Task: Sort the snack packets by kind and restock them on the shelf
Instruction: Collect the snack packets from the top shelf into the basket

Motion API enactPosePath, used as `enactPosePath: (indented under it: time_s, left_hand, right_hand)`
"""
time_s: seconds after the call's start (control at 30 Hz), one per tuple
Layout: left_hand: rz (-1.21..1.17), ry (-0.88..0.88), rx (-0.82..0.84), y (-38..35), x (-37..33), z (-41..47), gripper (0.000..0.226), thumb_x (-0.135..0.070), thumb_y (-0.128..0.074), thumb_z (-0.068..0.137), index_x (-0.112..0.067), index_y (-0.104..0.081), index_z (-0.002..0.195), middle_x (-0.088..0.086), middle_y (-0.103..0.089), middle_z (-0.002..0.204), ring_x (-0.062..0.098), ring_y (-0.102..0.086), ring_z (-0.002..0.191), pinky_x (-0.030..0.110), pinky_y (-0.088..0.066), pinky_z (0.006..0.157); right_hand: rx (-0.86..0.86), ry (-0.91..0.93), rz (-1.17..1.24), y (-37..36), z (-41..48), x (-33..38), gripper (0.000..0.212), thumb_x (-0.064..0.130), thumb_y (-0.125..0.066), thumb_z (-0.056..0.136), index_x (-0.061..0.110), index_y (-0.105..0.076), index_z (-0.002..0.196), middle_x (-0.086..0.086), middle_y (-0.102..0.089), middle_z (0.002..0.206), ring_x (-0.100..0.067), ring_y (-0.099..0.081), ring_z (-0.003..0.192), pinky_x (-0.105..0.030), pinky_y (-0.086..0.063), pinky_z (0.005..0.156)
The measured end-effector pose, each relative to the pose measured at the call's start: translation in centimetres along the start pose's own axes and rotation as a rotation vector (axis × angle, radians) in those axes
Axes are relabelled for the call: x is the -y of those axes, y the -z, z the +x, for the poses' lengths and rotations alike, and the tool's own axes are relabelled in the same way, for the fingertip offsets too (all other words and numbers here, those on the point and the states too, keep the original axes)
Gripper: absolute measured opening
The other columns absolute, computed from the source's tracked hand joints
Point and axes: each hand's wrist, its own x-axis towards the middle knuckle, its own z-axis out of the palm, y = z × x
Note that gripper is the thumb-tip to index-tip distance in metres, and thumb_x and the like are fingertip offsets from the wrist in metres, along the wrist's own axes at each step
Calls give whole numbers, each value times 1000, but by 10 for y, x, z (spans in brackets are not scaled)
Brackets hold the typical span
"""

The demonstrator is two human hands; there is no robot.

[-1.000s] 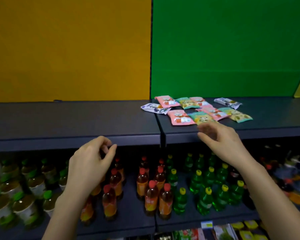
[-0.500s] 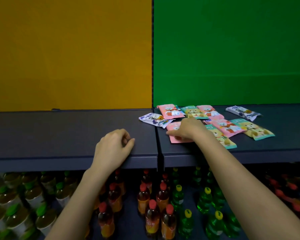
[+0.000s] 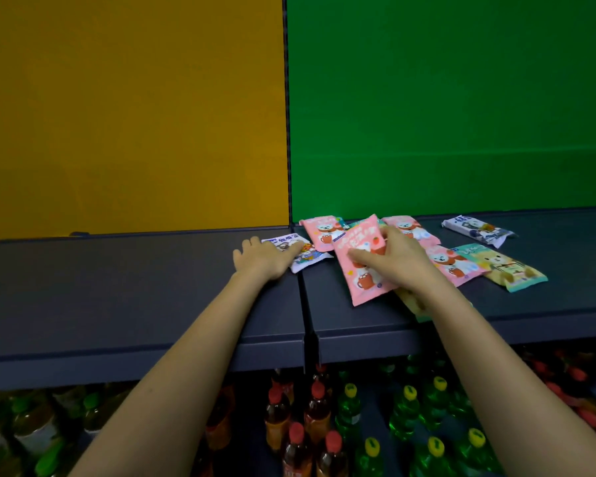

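Mid-sort: gripped pink packet point(image 3: 365, 284) in right hand point(image 3: 398, 261), pressed white packet point(image 3: 311, 259) under flat left hand point(image 3: 262, 260). Likely called next for stacking with its kind.

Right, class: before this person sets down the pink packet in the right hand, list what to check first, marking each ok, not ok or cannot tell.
1. Right hand grips the pink packet, thumb across its face: ok.
2. Left hand lies flat on the white packet, steadying it: ok.
3. Other pink packets gathered in one pile: not ok, they lie spread apart.
4. Bare shelf space left of the seam for a pile: ok.
5. Yellowish packet under the right wrist safely back from the shelf edge: cannot tell, mostly hidden.
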Motion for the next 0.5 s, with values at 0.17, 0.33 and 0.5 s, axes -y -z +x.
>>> enactPosePath:
  time_s: [0.17,0.33,0.5]
  left_hand:
    - [-151,62,-19,-7,-18,21,101,-77,-50,70,-8,-31,142,12,-29,148,28,-22,138,39,-19,110]
    - [-381,107,82,2,-16,31,100,-56,-70,70,-3,-25,141,16,-29,147,31,-27,136,40,-29,109]
    - [-788,132,57,11,-4,28,108,-13,-79,72,5,0,142,18,-33,145,29,-41,128,37,-37,103]
  right_hand:
    - [-71,-53,137,21,-6,-19,39,42,-65,82,16,-47,104,-1,-55,96,-23,-53,98,-31,-37,77]
    - [-126,-78,214,25,-8,-33,44,42,-67,80,13,-52,109,-2,-63,98,-24,-61,97,-37,-47,85]
    - [-140,-71,242,20,-14,-31,45,43,-68,78,15,-50,110,-4,-64,101,-26,-61,98,-46,-47,92]
